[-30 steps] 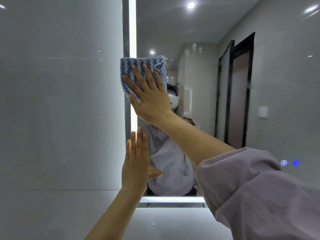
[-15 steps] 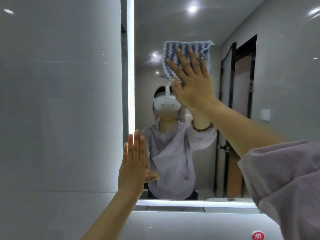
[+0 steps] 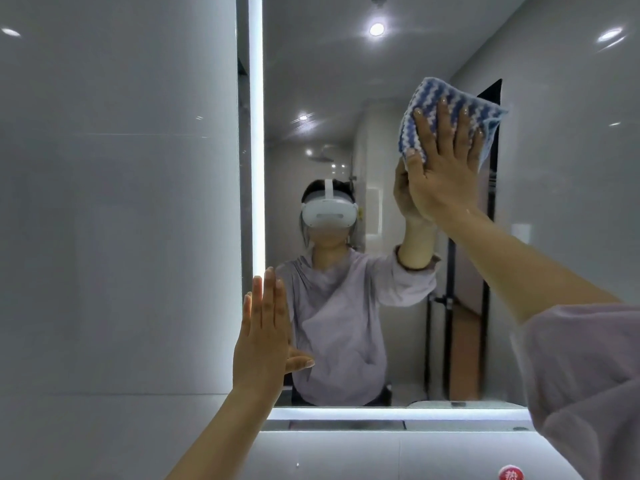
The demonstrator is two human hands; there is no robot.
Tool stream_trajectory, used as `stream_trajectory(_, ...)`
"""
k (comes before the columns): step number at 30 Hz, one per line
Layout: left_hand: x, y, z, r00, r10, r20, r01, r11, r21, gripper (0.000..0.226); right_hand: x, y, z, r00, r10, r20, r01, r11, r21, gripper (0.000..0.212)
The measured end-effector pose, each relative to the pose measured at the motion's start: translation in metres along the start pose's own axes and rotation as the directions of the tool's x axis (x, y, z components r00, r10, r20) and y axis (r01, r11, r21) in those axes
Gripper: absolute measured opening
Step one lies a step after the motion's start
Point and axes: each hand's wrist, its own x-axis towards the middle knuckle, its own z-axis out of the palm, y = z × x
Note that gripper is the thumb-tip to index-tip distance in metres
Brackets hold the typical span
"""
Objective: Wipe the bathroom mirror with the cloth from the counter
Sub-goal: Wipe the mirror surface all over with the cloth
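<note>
High on the right side of the mirror [image 3: 346,98], the right hand [image 3: 440,171] has the cloth [image 3: 446,102] pinned flat against the glass. Fingers are spread wide over it, palm pressing, thumb hooked at the cloth's lower left edge, so the cloth is trapped under an open palm and not bunched in a fist. It's a blue and white zigzag cloth, its top edge and right corner sticking out above and beside the fingertips. The reflection of that hand meets it just to the left, wrist to wrist.

Down at the lower left, the left hand [image 3: 263,341] is up too, flat and empty, fingers straight and together, thumb [image 3: 299,362] poking out to the right. It sits at the mirror's left edge, over the bright light strip [image 3: 256,133] that runs up that side. Whether the palm is actually touching the glass, I can't say from here.

The right forearm reaches up from a loose pale purple sleeve [image 3: 588,382] in the bottom right corner. In the glass you can see the person reflected in that same purple top, wearing a white headset [image 3: 329,213]. A second light strip [image 3: 398,414] glows along the mirror's bottom edge, and a grey tiled wall [image 3: 117,202] fills everything left of the mirror.
</note>
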Motion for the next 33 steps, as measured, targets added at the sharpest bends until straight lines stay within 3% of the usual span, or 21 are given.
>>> stream_trajectory(5, 0.002, -0.002, 0.001, 1.000, 0.000, -0.020, 0.000, 1.000, 0.001, 0.122, 0.000, -0.036, 0.007, 0.999, 0.014, -0.033, -0.013, 1.000, 0.022, 0.059)
stream_trajectory(11, 0.001, -0.001, -0.003, 0.999, -0.010, 0.041, 0.009, 1.000, 0.021, 0.129, -0.002, -0.120, 0.018, 0.966, -0.257, 0.025, 0.257, 0.966, -0.011, 0.056)
stream_trajectory(15, 0.001, -0.001, -0.003, 1.000, -0.020, 0.016, 0.019, 0.999, 0.029, 0.127, -0.012, -0.161, 0.022, 0.933, -0.351, 0.076, 0.351, 0.936, 0.009, 0.057)
stream_trajectory(20, 0.004, -0.001, -0.001, 1.000, 0.002, -0.011, -0.002, 0.999, -0.032, 0.127, -0.012, -0.168, 0.026, 0.901, -0.414, 0.129, 0.417, 0.909, 0.006, 0.058)
stream_trajectory(25, 0.002, -0.003, 0.003, 1.000, -0.009, 0.012, 0.009, 1.000, 0.015, 0.122, 0.002, -0.148, 0.023, 0.854, -0.503, 0.133, 0.514, 0.855, -0.071, 0.053)
stream_trajectory(33, 0.000, -0.003, 0.007, 1.000, -0.004, -0.018, 0.004, 1.000, 0.010, 0.123, 0.037, -0.081, 0.005, 0.959, -0.276, 0.062, 0.280, 0.958, -0.062, 0.054)
